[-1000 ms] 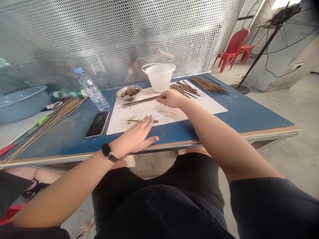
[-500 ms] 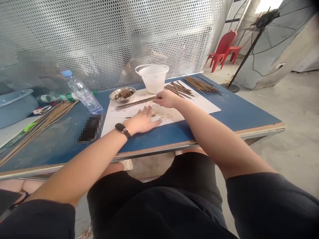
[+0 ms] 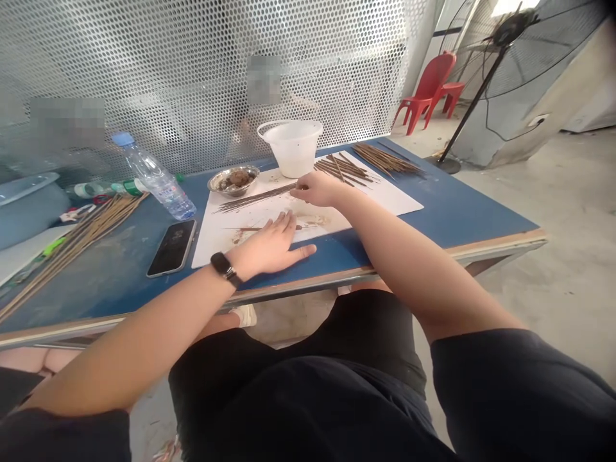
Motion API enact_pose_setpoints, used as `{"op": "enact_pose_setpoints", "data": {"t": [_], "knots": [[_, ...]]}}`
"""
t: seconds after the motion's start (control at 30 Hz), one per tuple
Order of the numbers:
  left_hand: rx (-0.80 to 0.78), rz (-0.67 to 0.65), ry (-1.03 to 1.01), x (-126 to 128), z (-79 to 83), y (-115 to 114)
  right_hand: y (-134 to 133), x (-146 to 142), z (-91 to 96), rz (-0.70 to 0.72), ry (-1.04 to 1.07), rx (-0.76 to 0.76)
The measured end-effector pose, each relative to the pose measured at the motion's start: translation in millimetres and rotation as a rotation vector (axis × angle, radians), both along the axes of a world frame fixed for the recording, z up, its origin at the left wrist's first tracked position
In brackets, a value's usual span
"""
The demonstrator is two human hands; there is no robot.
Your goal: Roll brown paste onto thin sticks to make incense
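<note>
My left hand (image 3: 272, 244) lies flat with its fingers outstretched and thumb apart, palm down across a thin brown stick (image 3: 250, 229) on a white sheet (image 3: 212, 240). The stick shows on both sides of the fingers. My right hand (image 3: 317, 189) is closed, fingertips pinched at the right end of a row of thin dark sticks (image 3: 250, 198). Something small and brown shows at those fingertips, too small to name. Behind the row stands a metal bowl (image 3: 215, 182) holding a brown clay-like lump (image 3: 239, 178). Brown smears mark the sheet around my left hand.
A white bucket (image 3: 294, 151) stands behind my right hand. Coated brown sticks (image 3: 344, 168) and another bundle (image 3: 385, 159) lie at the right. Left are a water bottle (image 3: 161, 183), a phone (image 3: 172, 248), long sticks (image 3: 96, 228) and a blue basin (image 3: 29, 205). Perforated metal (image 3: 192, 77) backs the table.
My left hand has slid slightly toward me over the stick, and more of the stick shows past its fingers. My right hand stays pinched at the row's end.
</note>
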State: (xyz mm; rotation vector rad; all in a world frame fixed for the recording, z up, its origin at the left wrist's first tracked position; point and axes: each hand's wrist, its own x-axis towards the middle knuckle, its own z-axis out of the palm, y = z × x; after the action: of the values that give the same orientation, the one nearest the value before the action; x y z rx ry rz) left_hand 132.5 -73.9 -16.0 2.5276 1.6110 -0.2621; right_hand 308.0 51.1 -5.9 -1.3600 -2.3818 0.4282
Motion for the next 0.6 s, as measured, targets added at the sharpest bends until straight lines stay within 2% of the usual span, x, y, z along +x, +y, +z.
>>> {"op": "enact_pose_setpoints", "data": {"t": [0.13,0.23,0.3,0.4,0.5,0.6], "knots": [[-0.038,0.054,-0.085,10,-2.6,46,3,2,-2.3,-0.021,-0.012,0.019],[-0.074,0.066,-0.110,13,-1.5,58,7,4,-3.6,-0.020,-0.006,0.026],[-0.079,0.061,-0.101,13,0.7,48,8,4,-3.3,-0.016,-0.003,0.024],[-0.081,0.070,-0.055,10,5.8,14,7,2,-2.2,-0.016,-0.009,0.014],[-0.071,0.000,-0.013,7,11.6,-23,5,-1,-2.5,0.009,-0.026,0.018],[-0.052,-0.028,0.025,6,13.6,-43,4,-4,-4.1,0.044,-0.049,0.030]]}}
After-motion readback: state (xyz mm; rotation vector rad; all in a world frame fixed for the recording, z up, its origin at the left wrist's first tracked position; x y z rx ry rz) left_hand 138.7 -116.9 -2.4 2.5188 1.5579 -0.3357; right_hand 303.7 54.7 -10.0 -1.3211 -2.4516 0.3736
